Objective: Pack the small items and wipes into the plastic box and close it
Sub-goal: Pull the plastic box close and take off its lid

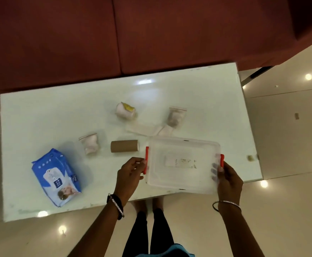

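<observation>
Item: plastic box point(183, 164), at the near right edge of the white table point(58, 115) | left hand point(131, 175): fingers curled on its left red latch point(146, 160) | right hand point(229, 180): fingers wrapped round its right end, seen through the plastic | brown roll point(124, 145): just left of it | wipes pack point(57, 177): well apart, far left.

A white table point(40, 112) stands beside a dark red sofa point(58, 43)

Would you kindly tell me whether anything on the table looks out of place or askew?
Nothing looks spilled or damaged. The plastic box, gripped by the left hand and right hand, sits askew, its near corner seeming to overhang the table edge.
</observation>
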Available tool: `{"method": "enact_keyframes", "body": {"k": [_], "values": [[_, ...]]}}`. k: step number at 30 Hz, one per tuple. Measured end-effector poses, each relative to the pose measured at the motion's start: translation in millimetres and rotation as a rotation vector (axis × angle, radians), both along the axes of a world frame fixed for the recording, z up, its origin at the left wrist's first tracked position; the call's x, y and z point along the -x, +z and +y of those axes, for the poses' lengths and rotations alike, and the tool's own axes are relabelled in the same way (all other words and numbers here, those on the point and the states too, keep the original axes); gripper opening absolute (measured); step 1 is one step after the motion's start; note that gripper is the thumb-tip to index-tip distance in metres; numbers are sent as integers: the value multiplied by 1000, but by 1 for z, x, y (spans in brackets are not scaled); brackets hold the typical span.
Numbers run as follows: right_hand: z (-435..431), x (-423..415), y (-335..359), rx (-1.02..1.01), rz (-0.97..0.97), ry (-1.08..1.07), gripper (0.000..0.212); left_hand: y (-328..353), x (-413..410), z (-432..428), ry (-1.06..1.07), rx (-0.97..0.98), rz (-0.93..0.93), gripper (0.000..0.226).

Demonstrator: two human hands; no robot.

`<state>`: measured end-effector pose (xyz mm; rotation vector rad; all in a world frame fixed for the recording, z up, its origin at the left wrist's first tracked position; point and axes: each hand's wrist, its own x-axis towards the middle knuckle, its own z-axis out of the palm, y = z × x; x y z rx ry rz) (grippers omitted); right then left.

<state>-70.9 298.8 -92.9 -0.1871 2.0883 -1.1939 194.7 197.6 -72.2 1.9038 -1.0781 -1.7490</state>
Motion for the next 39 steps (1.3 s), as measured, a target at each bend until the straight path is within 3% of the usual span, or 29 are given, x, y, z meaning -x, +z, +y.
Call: {"method": "enact_keyframes", "body": {"k": [10,20,25,28,33,36,39], "values": [[-17,-33,-28,-57,85,194,25,-28,-32,13,-42,152,-342,36],[-22,-33,-35,-47,163,250,30,-51,-30,19,-62,339,-499,30],[-26,-37,-31,-77,195,269,33,-77,-35,24,134,-16,-206,31],[-27,-37,-31,-76,208,282,32,-83,-35,25,171,-78,-58,27],[-27,-40,-30,-115,326,279,31,-89,-39,24,117,-99,-15,25],[-32,-32,-37,-235,207,154,27,-89,-39,22,104,-107,-7,26],[-41,-17,-45,-305,-83,70,27,-90,-41,22,115,-116,-3,26]]}}
